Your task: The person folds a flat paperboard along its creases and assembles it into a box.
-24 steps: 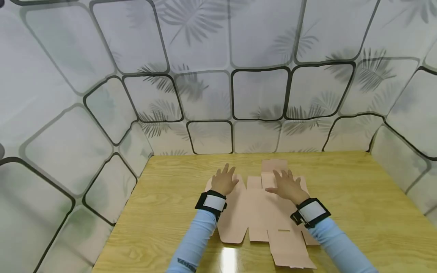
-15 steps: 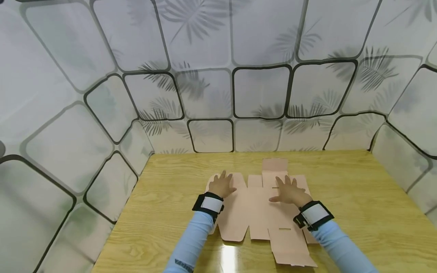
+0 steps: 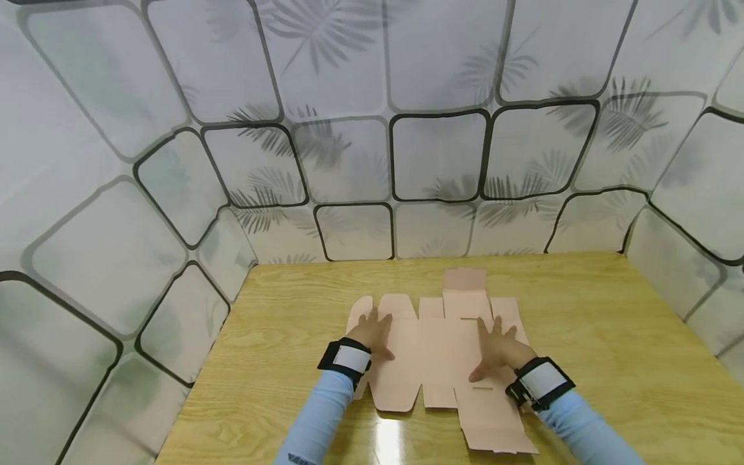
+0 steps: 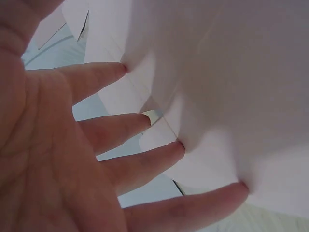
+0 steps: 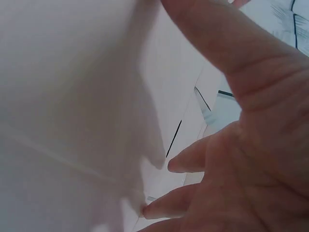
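A person's two bare hands spread over a flat piece of pinkish-brown cardboard [image 3: 437, 355] lying on a yellow wood-grain table [image 3: 285, 329]. The left hand [image 3: 374, 334] reaches over the panels at the cardboard's left end, its fingers fanned wide and gripping nothing. In the left wrist view, four fingers stand well apart, with some of their tips meeting the pale surface. The right hand [image 3: 501, 352] is set over the right-hand part of the same sheet, its thumb and index finger stretched far apart, and it too grips nothing. The tip of its index finger is near an upper slot [image 3: 469, 318], its thumb just above a lower slot [image 3: 482, 388]. The right wrist view shows the thumb running to the sheet at the frame's top edge; whether every fingertip touches is impossible to tell.

Flaps extend from the sheet, one toward the table's far edge and another toward the wearer. Both arms wear light blue sleeves [image 3: 316, 413] and black wristbands [image 3: 540, 382] with white patches. A bright reflection [image 3: 388, 441] shines on the table just in front of the cardboard. Behind stands a pale backdrop [image 3: 438, 158] patterned with dark rounded outlines and gray leaves.
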Available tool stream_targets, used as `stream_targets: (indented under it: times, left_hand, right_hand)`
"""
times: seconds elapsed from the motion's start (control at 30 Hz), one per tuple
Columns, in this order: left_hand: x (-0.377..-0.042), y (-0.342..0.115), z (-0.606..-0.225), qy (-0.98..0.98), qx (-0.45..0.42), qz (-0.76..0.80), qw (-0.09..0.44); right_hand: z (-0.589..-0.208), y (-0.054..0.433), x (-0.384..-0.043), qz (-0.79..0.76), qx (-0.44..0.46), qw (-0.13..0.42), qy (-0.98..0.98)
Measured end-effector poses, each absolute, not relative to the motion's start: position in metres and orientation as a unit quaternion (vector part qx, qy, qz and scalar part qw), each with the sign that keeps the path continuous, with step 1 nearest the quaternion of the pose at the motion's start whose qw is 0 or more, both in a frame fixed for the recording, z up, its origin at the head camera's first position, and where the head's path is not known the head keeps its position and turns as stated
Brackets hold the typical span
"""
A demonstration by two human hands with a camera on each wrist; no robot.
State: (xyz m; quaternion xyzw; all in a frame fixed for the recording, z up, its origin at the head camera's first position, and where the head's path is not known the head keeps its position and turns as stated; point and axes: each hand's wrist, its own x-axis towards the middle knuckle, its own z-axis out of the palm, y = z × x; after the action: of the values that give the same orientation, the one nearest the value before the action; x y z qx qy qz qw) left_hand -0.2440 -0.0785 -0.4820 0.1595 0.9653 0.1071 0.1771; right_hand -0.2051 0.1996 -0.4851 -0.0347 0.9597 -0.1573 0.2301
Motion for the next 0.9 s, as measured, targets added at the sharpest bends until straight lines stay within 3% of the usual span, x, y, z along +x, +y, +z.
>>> stream_targets:
  times: [0.37,0.63,0.9]
  left_hand:
    - [-0.234,-0.080,-0.485,0.959,0.202,0.110,0.163]
    - [-0.211,-0.076,-0.491,0.961,0.205,0.063,0.173]
    - [-0.172,-0.056,-0.494,0.976,0.183,-0.006,0.116]
  right_hand:
    - [-0.489,0.201,-0.210,-0.145,-0.054,0.226,0.962]
    - [-0.490,0.205,-0.237,-0.128,-0.131,0.247,0.952]
    - [-0.478,0.199,-0.268,-0.100,-0.188,0.277,0.937]
